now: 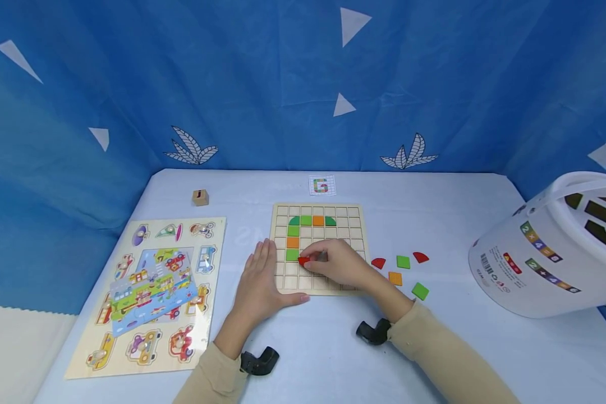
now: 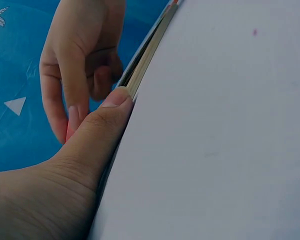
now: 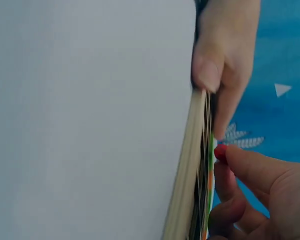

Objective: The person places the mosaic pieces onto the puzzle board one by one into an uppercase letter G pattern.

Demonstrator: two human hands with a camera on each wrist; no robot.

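Pinching flat red piece, our right hand should level it; spread left hand steadies square beige wooden board.

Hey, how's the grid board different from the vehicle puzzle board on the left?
The grid board looks smaller than the puzzle board. The grid board has plain squares, some filled with colored tiles; the puzzle board shows mostly vehicles. Picture sheets cover part of the puzzle board, the right hand part of the grid board. Both lie flat on the table.
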